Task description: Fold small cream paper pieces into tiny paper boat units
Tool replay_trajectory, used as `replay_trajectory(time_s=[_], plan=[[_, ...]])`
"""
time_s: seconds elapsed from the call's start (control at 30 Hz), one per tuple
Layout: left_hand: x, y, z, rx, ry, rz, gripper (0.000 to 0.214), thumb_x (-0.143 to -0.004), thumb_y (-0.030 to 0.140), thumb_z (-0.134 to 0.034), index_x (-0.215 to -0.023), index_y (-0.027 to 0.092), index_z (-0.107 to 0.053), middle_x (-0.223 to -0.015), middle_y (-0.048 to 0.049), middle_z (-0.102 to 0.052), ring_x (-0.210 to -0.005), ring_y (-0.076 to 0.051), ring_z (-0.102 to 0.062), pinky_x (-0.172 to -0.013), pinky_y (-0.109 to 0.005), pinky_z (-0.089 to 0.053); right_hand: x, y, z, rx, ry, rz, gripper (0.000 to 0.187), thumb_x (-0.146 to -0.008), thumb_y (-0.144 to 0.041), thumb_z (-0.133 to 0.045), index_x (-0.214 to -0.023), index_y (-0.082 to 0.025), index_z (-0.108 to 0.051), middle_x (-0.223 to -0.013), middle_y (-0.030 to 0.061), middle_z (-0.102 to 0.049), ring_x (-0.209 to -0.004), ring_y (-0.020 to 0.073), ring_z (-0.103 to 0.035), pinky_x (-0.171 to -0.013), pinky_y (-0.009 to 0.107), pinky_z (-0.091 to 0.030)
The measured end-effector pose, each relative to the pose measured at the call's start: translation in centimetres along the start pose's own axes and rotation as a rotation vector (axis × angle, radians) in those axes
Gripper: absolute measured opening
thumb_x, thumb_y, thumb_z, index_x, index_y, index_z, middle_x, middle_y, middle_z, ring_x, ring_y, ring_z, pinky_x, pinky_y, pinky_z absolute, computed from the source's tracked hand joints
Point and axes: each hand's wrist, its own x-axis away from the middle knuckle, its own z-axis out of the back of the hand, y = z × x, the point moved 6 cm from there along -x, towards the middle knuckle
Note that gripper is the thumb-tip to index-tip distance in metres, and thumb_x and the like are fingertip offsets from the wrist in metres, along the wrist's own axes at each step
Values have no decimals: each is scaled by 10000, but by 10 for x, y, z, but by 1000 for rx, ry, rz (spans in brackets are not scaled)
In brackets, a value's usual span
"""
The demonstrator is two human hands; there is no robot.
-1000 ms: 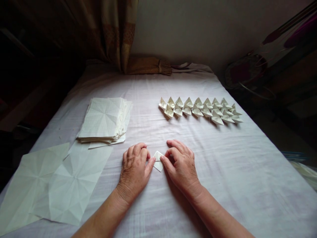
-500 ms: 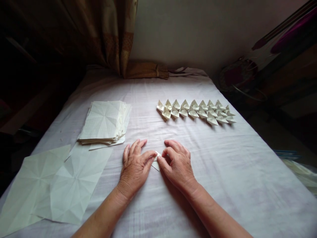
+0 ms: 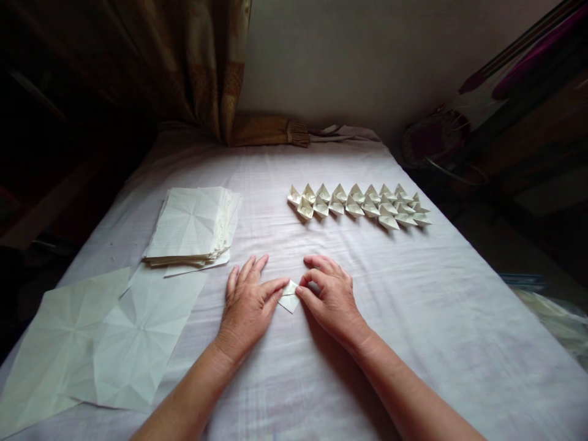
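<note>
A small folded piece of white paper (image 3: 289, 300), diamond-shaped with a crease across it, lies between my hands on the cloth. My left hand (image 3: 248, 301) pinches its left corner between thumb and index finger, the other fingers spread flat on the cloth. At the right corner, my right hand (image 3: 331, 299) grips the paper with thumb and forefinger, its remaining fingers curved above the cloth. Beyond the right hand stand rows of folded paper boats (image 3: 354, 205). A stack of creased paper sheets (image 3: 188, 220) sits beyond the left hand.
Loose creased sheets (image 3: 138, 334) overlap at the front left of the pale cloth-covered surface (image 3: 413, 343). A brown curtain (image 3: 215, 73) hangs down onto the far edge, in front of a plain wall (image 3: 344, 67). Dark clutter lies past the right edge.
My right thumb has shifted slightly right, so more of the folded paper shows between my hands. The whole view has drifted a little.
</note>
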Motion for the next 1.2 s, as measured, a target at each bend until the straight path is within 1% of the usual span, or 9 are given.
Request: replay_trajectory(time_s=[0.23, 0.33, 0.5, 0.77, 1.0, 1.2], plan=[[-1, -4, -1, 11, -40, 3, 252, -928, 304, -585, -1112, 419, -712, -1500, -30, -451, -1404, -317, -361, -1132, -596, -244, -2, 6, 0, -18, -60, 55, 70, -812, -218, -659, -768, -264, -689, -1283, 30, -638, -1283, 292, -466, -1032, 528, -308], [-2, -5, -1, 19, -47, 6, 254, -926, 310, -589, -1117, 430, -706, -1505, -15, -446, -1409, -313, -354, -1139, -590, -237, -3, 10, 1, -26, -52, 78, 69, -808, -210, -662, -774, -263, -689, -1289, 29, -638, -1283, 296, -466, -1035, 539, -304], [-3, -5, -2, 29, -43, 23, 240, -917, 310, -602, -1093, 426, -718, -1496, -11, -458, -1403, -315, -365, -1137, -598, -235, -2, 13, 4, -84, -17, 122, 126, -831, -166, -604, -825, -259, -688, -1235, 39, -671, -1240, 275, -515, -1022, 505, -340], [-3, -5, -3, 23, -41, 36, 245, -905, 289, -621, -1087, 419, -722, -1497, -19, -457, -1414, -306, -350, -1148, -582, -226, -1, 8, 6, -60, -2, 99, 73, -818, -226, -618, -813, -249, -687, -1248, 56, -661, -1249, 285, -511, -1030, 506, -333], [-3, -5, -2, 26, -34, 29, 247, -904, 277, -617, -1083, 409, -725, -1490, -20, -466, -1407, -306, -361, -1144, -589, -232, 0, 8, 6, -61, -17, 92, 66, -801, -223, -623, -811, -245, -684, -1250, 58, -658, -1255, 286, -504, -1032, 496, -333], [-2, -5, -3, 25, -22, 17, 255, -910, 279, -607, -1093, 417, -717, -1499, -2, -454, -1413, -302, -349, -1146, -590, -226, 0, 6, 4, -64, -2, 69, 75, -788, -193, -611, -789, -241, -669, -1248, 64, -653, -1261, 283, -495, -1037, 502, -316]])
